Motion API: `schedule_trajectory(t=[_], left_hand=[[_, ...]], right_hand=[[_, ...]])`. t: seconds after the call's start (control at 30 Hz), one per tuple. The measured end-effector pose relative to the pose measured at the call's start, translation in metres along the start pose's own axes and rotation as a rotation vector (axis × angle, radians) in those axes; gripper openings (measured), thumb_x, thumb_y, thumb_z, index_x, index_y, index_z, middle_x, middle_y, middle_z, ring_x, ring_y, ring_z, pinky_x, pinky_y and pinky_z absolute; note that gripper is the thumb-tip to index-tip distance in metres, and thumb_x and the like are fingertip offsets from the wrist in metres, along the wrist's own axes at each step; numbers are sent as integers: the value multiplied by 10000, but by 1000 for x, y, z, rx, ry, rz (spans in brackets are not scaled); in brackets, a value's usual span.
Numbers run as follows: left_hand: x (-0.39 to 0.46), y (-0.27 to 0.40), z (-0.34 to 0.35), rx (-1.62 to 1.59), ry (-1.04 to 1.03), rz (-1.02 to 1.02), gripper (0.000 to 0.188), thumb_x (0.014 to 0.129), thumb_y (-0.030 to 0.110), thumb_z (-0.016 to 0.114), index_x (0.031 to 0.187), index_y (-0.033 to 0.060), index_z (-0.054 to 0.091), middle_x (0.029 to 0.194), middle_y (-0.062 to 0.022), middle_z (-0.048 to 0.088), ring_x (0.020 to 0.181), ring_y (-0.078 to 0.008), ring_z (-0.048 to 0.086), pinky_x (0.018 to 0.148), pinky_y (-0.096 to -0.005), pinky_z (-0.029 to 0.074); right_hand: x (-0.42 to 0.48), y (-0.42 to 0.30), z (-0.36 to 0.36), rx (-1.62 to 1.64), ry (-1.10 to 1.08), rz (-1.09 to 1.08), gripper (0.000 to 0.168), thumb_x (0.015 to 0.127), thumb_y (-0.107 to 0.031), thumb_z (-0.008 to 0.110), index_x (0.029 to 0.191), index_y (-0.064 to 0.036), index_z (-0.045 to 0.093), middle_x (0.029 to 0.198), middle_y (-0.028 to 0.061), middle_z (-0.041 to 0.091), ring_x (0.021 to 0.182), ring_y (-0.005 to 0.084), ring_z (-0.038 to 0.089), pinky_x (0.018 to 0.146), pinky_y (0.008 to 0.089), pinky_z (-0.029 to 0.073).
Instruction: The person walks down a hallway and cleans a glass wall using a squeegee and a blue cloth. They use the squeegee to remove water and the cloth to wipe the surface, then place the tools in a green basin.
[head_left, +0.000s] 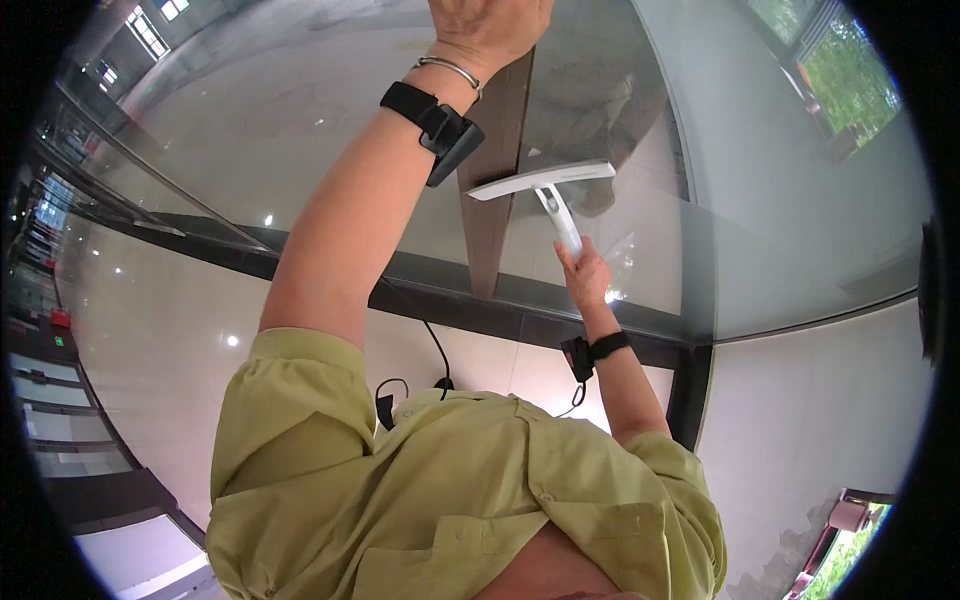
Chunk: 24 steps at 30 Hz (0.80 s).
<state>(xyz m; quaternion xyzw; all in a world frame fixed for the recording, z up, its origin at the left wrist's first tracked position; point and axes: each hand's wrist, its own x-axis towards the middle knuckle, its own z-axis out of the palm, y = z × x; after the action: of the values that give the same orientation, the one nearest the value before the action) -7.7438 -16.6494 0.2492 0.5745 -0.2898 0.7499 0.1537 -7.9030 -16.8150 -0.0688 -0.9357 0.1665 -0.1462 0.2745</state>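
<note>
My right hand (587, 276) grips the white handle of a window squeegee (559, 214), low at the centre right. The squeegee's wide white head spans from the brown vertical frame post (495, 150) to the glass pane (645, 240) on its right; whether its edge touches the glass, I cannot tell. My left hand (491, 22) is raised at the top edge of the view, near the upper part of the post. Its fingers are cut off by the picture's edge, so what it holds or touches is hidden. A metal bangle and a black strapped device are on that wrist.
A dark sill (450, 300) runs along the foot of the glass. Another glass panel (787, 247) stands at the right. Black cables (441, 349) hang by my body above the pale tiled floor (165, 322). Behind the left glass lies a large grey floor.
</note>
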Motion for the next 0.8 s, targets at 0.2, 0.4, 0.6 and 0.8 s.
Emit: schedule_trajectory(t=[0.2, 0.4, 0.6, 0.8], left_hand=[[4, 1, 4, -44, 60, -15, 113, 730, 124, 626, 841, 105, 636, 1364, -94, 361, 1164, -458, 325, 940, -589, 298], [4, 1, 0, -18, 34, -14, 120, 716, 112, 631, 835, 96, 639, 1358, -80, 368, 1166, -454, 330, 933, -585, 302], [2, 1, 2, -40, 58, -16, 73, 712, 101, 638, 782, 103, 616, 1354, -65, 383, 1160, -455, 340, 921, -588, 309], [2, 0, 5, -57, 98, -14, 73, 728, 81, 632, 800, 80, 623, 1347, -58, 386, 1169, -461, 335, 909, -592, 323]], right_hand=[[-39, 83, 36, -31, -120, 133, 545, 839, -567, 573, 774, -26, 601, 653, 159, 616, 652, 333, 632, 579, 438, 466], [-12, 4, 26, 212, -117, 102, 548, 803, -571, 623, 820, -24, 636, 663, 173, 618, 658, 353, 627, 581, 443, 470], [14, -72, -1, 306, -27, 32, 545, 788, -572, 644, 800, -28, 619, 640, 168, 606, 617, 356, 601, 565, 453, 456], [-45, 51, 49, 49, -137, 249, 605, 751, -629, 638, 829, -30, 657, 714, 182, 643, 724, 371, 645, 616, 447, 492]])
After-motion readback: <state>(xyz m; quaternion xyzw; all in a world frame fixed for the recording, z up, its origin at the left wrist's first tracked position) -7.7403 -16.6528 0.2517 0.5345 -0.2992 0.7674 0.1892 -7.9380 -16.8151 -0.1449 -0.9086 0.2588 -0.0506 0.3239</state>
